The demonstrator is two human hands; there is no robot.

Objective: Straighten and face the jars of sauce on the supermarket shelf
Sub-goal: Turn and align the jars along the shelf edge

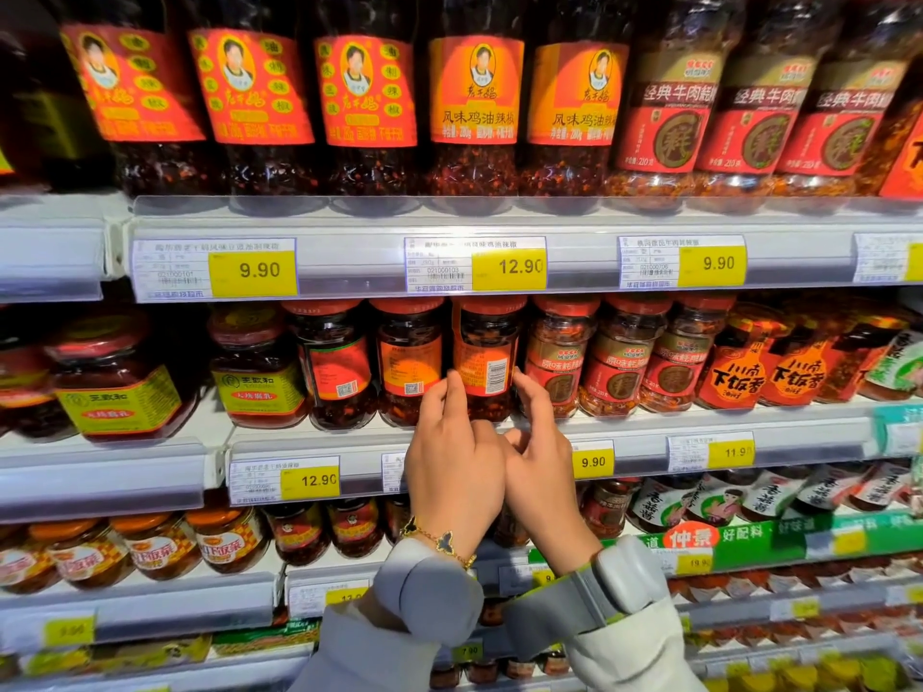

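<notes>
Jar in hand: the jar (485, 362) is standing at the centre of the frame on the middle shelf (649, 422), near its front lip, with the barcode side of its label facing out, so the front face is turned away.
Left hand: the left hand (452, 457) is reaching up from below centre; its fingers (455, 392) are curling onto the jar's lower left side.
Right hand: the right hand (542, 442) is touching the left hand at the knuckles; its fingers (529, 392) are bearing on the jar's lower right side. Together the two hands are holding the jar between them.
Neighbours: a back-facing jar (410, 359) is standing just beside it to the left, and a beef-sauce jar (562, 357) just beside it to the right; whether they are touching it cannot be told.
Step judged: the jar is being rotated to bring its front label forward.
Risk, tipping: both grips are sitting low on a tall glass jar, so a fast twist could be rocking it toward the shelf lip.
Risk, knock-on: with gaps this tight, a turning jar or a knuckle could be dragging a neighbour out of line.
Risk, slip: fingertip contact on smooth glass could be sliding instead of turning the jar, leaving the label part-turned.
Risk, remainder: the jars at centre left are also showing back labels, so the row is looking far from finished.
</notes>
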